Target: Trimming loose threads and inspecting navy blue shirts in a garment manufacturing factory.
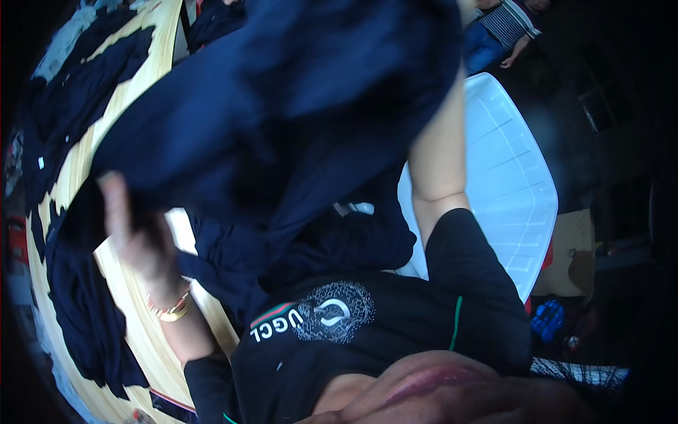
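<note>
Pale wooden table (166, 32) curving down the left side, strewn with dark garments (92, 106), probably spread there for easy reach; dim room beyond, with another person (503, 28) near the upper right corner. Navy cloth (282, 92) held up before the chest, loosely billowed and blurred, likely raised so as to hang clear of the dark heap (304, 247) below. Left hand (141, 244) at the cloth's lower left end, one digit upright against the fabric, perhaps for steadying that edge; too blurred to tell whether pinching or merely touching. Right forearm (439, 166) angled upward along the opposite side, perhaps for bearing the higher end; right hand hidden, so impossible to tell how closed. Just beside that arm, white tub (505, 148), presumably placed handy for cloth, with cardboard box (573, 247) past its rim
</note>
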{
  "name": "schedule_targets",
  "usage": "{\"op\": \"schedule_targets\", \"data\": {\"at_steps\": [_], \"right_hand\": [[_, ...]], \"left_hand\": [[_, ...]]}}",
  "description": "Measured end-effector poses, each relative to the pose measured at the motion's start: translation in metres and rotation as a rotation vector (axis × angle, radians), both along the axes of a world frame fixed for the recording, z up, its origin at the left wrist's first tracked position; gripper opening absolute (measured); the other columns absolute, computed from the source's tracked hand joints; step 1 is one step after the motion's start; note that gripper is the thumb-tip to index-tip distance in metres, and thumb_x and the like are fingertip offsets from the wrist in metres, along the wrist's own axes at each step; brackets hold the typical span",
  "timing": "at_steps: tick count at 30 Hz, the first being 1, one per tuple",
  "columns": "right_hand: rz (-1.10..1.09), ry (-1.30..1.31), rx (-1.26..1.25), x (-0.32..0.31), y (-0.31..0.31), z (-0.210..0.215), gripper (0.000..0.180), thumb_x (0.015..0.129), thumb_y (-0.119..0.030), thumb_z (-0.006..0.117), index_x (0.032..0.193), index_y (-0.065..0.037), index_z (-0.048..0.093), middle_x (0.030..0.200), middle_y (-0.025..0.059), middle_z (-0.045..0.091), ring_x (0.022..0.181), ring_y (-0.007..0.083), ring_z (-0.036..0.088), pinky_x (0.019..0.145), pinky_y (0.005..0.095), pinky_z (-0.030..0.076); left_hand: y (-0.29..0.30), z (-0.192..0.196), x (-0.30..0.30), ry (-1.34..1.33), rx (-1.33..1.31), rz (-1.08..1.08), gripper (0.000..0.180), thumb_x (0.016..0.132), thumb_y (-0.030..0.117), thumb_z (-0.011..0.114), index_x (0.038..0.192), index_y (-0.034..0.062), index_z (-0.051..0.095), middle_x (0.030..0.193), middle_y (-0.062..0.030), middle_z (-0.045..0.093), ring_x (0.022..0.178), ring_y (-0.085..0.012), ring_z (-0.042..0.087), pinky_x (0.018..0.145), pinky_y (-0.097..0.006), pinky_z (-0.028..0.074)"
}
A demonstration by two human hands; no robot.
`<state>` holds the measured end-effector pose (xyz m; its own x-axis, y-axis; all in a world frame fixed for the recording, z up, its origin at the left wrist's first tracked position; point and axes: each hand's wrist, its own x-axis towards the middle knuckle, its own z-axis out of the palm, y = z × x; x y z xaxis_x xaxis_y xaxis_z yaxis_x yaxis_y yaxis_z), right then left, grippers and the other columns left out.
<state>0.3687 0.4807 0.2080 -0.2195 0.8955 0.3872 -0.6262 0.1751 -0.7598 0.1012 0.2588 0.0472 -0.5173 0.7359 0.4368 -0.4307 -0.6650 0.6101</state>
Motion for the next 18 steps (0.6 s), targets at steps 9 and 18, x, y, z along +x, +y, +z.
{"op": "schedule_targets", "data": {"at_steps": [9, 18], "right_hand": [[0.512, -0.439, 0.008, -0.034, 0.035, -0.096, 0.018, 0.098, -0.018, 0.071, 0.109, -0.003, 0.073, 0.098, -0.0015, 0.072, 0.084, 0.0069, 0.067, 0.078, 0.0198, 0.052], [0.239, -1.117, 0.228, -0.017, 0.029, -0.158, 0.038, 0.093, -0.025, 0.076, 0.116, 0.005, 0.072, 0.103, 0.0063, 0.074, 0.093, 0.012, 0.064, 0.084, 0.0262, 0.051]], "left_hand": [[-0.089, 0.042, -0.107, 0.508, -0.12, 1.046, 0.038, 0.1, 0.02, 0.068, 0.127, -0.0063, 0.066, 0.126, -0.0149, 0.072, 0.11, -0.0221, 0.072, 0.109, -0.031, 0.051], [-0.034, -0.032, 0.084, 1.725, -0.523, -0.626, 0.055, 0.086, 0.009, 0.074, 0.138, 0.0003, 0.058, 0.135, -0.0175, 0.061, 0.126, -0.034, 0.058, 0.106, -0.042, 0.046]]}}
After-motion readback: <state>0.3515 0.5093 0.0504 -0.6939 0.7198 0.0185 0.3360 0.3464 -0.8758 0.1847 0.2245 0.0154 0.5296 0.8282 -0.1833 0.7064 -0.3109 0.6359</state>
